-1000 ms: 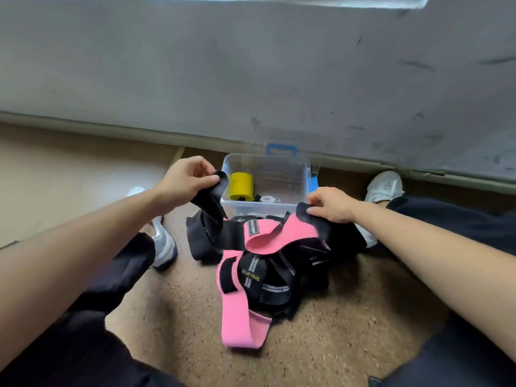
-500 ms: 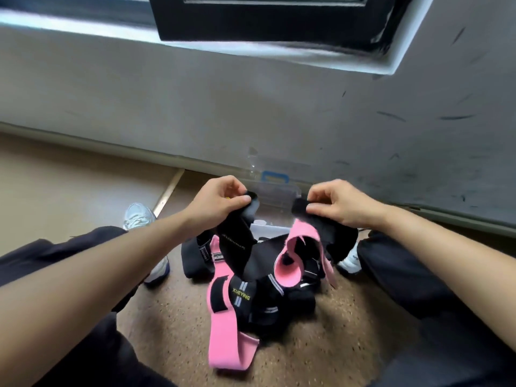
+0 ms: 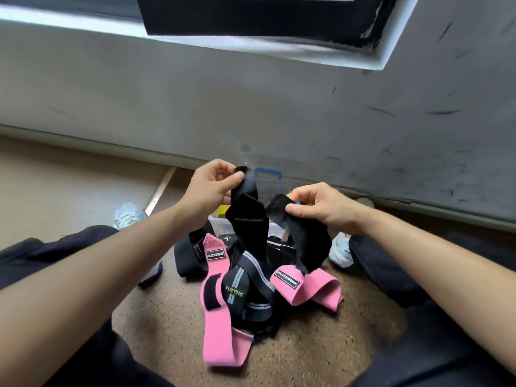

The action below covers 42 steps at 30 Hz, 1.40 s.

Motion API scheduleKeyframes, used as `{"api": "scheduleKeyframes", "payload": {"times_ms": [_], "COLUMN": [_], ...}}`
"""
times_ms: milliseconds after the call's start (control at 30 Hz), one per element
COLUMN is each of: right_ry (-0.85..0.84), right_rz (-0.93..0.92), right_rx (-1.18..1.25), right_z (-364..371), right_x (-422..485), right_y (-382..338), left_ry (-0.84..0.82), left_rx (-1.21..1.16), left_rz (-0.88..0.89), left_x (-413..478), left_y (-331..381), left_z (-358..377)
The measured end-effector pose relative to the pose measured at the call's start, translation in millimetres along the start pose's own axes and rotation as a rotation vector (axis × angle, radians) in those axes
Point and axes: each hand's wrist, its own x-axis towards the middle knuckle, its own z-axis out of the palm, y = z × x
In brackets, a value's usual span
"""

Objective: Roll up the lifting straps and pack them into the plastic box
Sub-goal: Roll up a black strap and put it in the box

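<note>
Raised black strap point(image 3: 247, 219) now spans both hands point(image 3: 212, 188).

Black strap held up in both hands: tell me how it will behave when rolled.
Probably floppy: the black strap sags and folds between the left hand and right hand. Likely light, since fingertip pinches hold it. Its lower end hangs into the pile, so it may snag.

Left hand point(image 3: 208, 188) and right hand point(image 3: 321, 206) each pinch an end of a black strap point(image 3: 251, 219), mid-frame, above the pink straps point(image 3: 220, 317) heap on the floor point(image 3: 307, 344).
</note>
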Motion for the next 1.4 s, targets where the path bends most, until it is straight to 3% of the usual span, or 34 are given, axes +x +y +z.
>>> {"api": "scheduleKeyframes", "payload": {"times_ms": [133,300,400,567,667,867,967,1267,1400], "right_ry": [-0.112,0.015,0.07,0.11,0.058,-0.091,-0.112,-0.165,-0.147], "right_rz": [-0.005,-0.006,-0.036,-0.076,-0.036,0.028,0.045,0.132,0.206], "right_rx": [0.033,0.106,0.14,0.274,0.338,0.324,0.341,0.459,0.47], "right_z": [20,25,20,15,6,-1,4,18,7], "right_x": [4,13,16,17,17,16,16,16,17], "right_y": [-5,-4,-6,-17,-18,-14,-10,1,14], "left_ry": [0.066,0.162,0.135,0.041,0.096,-0.505,-0.654,-0.556,-0.476], "left_rx": [-0.283,-0.368,-0.41,-0.182,0.052,0.365,0.455,0.512,0.359], "left_rz": [-0.031,-0.046,-0.081,-0.24,-0.144,0.113,0.119,0.017,-0.035], "left_x": [0,10,7,-2,-7,-9,-9,2,-1], "left_y": [24,35,34,19,14,23,19,12,19], "left_z": [8,-7,-14,-12,-13,-10,-1,-4,-17]}}
